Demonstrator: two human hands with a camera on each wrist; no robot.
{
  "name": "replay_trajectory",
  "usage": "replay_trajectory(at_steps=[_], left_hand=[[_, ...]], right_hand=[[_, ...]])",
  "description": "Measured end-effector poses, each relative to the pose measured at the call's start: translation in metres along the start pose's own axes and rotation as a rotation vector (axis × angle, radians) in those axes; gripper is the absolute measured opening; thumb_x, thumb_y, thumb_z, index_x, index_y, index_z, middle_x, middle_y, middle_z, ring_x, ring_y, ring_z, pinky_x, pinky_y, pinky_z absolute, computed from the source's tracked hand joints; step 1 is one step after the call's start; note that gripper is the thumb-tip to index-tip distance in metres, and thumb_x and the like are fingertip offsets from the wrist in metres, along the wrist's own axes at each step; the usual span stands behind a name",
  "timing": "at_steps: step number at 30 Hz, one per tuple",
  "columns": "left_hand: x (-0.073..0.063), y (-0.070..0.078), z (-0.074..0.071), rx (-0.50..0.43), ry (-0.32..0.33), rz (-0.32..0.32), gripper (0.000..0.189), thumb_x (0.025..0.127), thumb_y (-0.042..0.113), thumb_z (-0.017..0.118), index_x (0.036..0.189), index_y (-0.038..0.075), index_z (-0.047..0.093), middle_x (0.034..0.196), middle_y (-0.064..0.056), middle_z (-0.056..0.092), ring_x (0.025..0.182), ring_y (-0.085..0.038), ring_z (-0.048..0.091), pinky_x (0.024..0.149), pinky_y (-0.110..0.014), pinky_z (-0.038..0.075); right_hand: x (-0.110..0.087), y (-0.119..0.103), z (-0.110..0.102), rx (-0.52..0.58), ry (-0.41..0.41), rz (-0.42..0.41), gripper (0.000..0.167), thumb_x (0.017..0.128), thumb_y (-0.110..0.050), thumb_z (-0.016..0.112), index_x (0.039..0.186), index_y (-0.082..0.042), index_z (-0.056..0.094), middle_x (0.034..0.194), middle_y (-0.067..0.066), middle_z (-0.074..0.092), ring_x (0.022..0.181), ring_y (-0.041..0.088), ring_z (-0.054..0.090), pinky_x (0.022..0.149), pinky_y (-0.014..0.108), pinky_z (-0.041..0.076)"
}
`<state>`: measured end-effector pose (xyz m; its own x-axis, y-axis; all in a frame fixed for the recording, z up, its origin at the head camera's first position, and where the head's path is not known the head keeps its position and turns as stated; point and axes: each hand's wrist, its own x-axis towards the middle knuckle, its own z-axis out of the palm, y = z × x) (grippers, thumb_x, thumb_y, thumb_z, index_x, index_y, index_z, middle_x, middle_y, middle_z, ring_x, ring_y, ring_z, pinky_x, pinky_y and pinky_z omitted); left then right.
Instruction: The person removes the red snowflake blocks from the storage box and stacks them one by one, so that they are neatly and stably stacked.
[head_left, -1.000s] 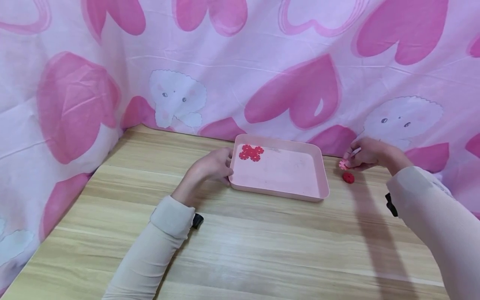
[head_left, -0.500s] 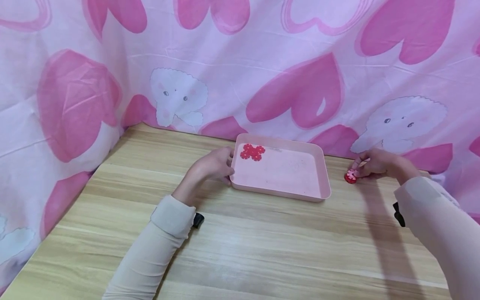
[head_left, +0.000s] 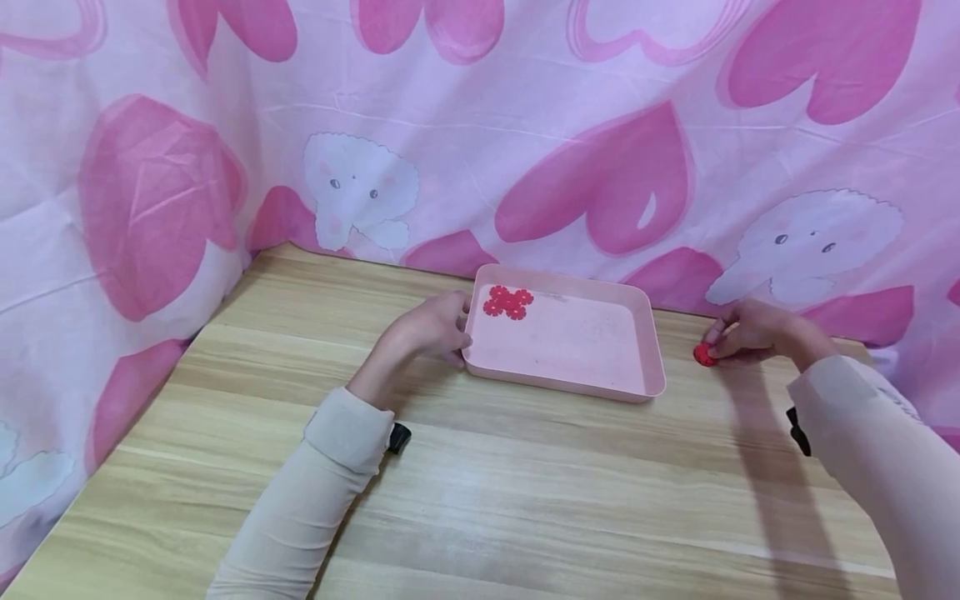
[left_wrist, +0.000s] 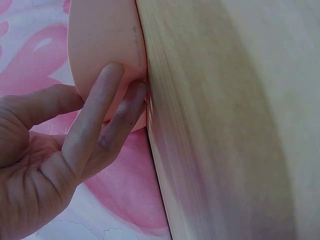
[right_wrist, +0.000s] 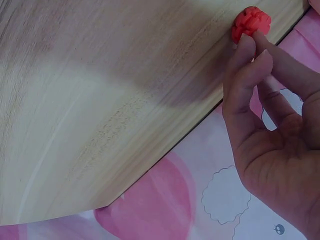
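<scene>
A shallow pink tray point(head_left: 558, 337) lies toward the back of the table, with a cluster of several joined red snowflake discs point(head_left: 508, 303) in its far left corner. At its left end my left hand point(head_left: 431, 329) holds the tray; in the left wrist view its fingers point(left_wrist: 95, 115) lie against the outer wall, one fingertip at the rim. Right of the tray, my right hand point(head_left: 750, 332) pinches a notched red snowflake disc point(right_wrist: 251, 24) low over the table. In the right wrist view, the red shape looks layered, like discs stacked together, partly covered by the fingertips.
A pink and white cloth printed with hearts point(head_left: 592, 183) hangs along the back and left edges of the wooden table point(head_left: 480, 492). Each sleeve has a dark object at the wrist, the left one a black clip-like piece point(head_left: 399, 437).
My right hand has lowered its paler-looking disc onto the red one beneath, and only red shows there. My left hand has stayed at the tray; the view has shifted slightly.
</scene>
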<state>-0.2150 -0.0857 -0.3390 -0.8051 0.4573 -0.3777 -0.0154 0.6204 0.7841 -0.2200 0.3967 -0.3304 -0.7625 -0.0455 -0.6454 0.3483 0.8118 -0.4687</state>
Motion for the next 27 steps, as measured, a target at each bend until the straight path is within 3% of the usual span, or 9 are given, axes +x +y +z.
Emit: replay_trajectory(at_steps=[14, 20, 24, 27], left_hand=[[0.0, 0.001, 0.0, 0.0, -0.004, -0.004, 0.049, 0.101, -0.008, 0.058, 0.148, -0.01, 0.044, 0.125, -0.029, 0.069, 0.089, -0.027, 0.077, 0.081, -0.036, 0.071], [-0.001, 0.002, 0.0, -0.002, -0.002, -0.003, 0.049, 0.101, -0.008, 0.057, 0.149, -0.01, 0.043, 0.128, -0.029, 0.068, 0.092, -0.029, 0.078, 0.08, -0.035, 0.071], [-0.001, 0.002, 0.0, -0.006, -0.002, -0.007, 0.05, 0.101, -0.009, 0.057, 0.15, -0.01, 0.043, 0.131, -0.029, 0.067, 0.095, -0.03, 0.077, 0.081, -0.036, 0.071], [-0.001, 0.002, 0.0, -0.011, -0.004, -0.006, 0.05, 0.101, -0.009, 0.057, 0.15, -0.01, 0.043, 0.13, -0.03, 0.067, 0.094, -0.03, 0.077, 0.08, -0.036, 0.071]], right_hand=[[-0.005, 0.0, -0.002, -0.06, 0.017, 0.0, 0.04, 0.101, -0.018, 0.073, 0.128, 0.008, 0.062, 0.092, -0.001, 0.069, 0.08, 0.017, 0.066, 0.072, 0.031, 0.067], [-0.008, -0.005, -0.006, -0.05, 0.066, -0.019, 0.032, 0.105, -0.025, 0.07, 0.121, 0.002, 0.07, 0.094, -0.003, 0.068, 0.085, 0.018, 0.067, 0.075, 0.031, 0.067], [-0.01, -0.015, -0.007, -0.008, 0.071, -0.044, 0.021, 0.105, -0.023, 0.069, 0.109, -0.003, 0.075, 0.094, -0.005, 0.072, 0.085, 0.014, 0.07, 0.076, 0.03, 0.068], [-0.01, -0.026, -0.008, 0.013, 0.07, -0.06, 0.018, 0.106, -0.02, 0.067, 0.109, -0.004, 0.075, 0.094, -0.006, 0.075, 0.084, 0.013, 0.072, 0.077, 0.031, 0.07]])
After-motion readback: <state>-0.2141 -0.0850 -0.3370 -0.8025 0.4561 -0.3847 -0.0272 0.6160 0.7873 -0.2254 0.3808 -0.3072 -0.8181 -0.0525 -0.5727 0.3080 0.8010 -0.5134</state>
